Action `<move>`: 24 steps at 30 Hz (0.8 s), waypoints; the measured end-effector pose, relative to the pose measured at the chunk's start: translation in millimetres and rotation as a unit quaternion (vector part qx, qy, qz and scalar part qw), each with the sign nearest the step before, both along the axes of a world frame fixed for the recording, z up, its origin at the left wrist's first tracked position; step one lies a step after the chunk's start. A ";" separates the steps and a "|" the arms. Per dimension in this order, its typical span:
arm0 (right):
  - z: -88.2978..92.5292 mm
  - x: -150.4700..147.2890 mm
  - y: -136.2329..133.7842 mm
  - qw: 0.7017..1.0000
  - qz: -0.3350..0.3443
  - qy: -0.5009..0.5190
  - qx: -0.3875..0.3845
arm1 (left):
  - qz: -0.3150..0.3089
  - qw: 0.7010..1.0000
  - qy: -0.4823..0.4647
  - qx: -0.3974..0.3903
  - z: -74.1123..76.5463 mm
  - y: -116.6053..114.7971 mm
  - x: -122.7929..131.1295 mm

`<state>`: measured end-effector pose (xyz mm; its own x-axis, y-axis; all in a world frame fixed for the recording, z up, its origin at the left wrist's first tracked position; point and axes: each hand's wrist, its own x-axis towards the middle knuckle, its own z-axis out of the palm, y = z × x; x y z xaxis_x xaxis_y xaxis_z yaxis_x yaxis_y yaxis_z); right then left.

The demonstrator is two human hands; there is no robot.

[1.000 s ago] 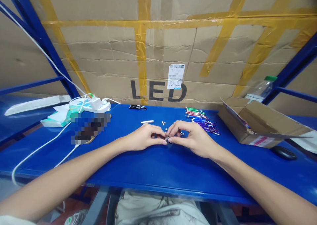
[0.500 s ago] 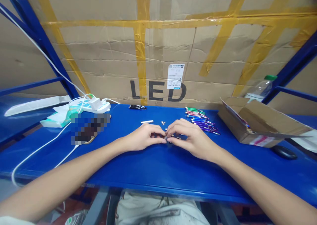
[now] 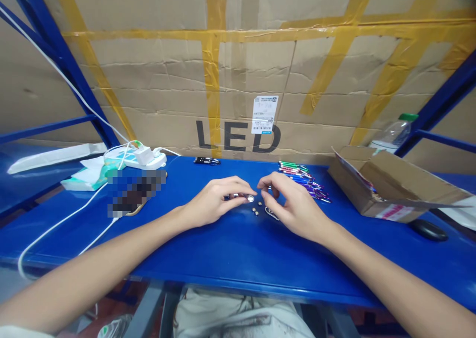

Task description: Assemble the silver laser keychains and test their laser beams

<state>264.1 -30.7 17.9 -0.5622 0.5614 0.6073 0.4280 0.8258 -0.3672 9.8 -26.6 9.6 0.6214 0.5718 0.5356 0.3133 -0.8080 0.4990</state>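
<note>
Silver tube [image 3: 251, 198] pinched in the left hand [image 3: 208, 202], round end showing; the right hand [image 3: 290, 204] curls close by, its grip unclear to me. Small metal discs [image 3: 256, 213] lie on the blue surface [image 3: 238, 253], just beside the left grip.

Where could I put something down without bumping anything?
The blue table is bare from the left hand and right hand to its near edge, and between the power strip and black pens. Small metal bits crowd the spot between the hands, and coloured pens lie beside the open cardboard box.
</note>
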 end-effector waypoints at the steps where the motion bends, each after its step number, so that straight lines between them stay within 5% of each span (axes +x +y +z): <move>1: -1.3 0.3 1.8 1.000 -0.015 -0.024 0.004 | 0.002 1.000 -0.003 0.004 0.2 0.1 -0.1; 8: -8.8 2.3 6.9 0.977 -0.007 -0.208 -0.037 | 0.026 1.000 -0.011 0.008 -0.5 0.4 0.6; 24: -0.7 -0.8 -0.5 0.950 0.044 -0.245 -0.188 | 0.042 0.999 -0.017 0.017 -2.4 1.4 0.6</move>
<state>263.4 -31.2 17.3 -0.7803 0.6248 0.0271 0.5591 0.7163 -0.4175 10.4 -25.2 7.2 0.5536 0.6013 0.5763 0.3633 -0.7970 0.4826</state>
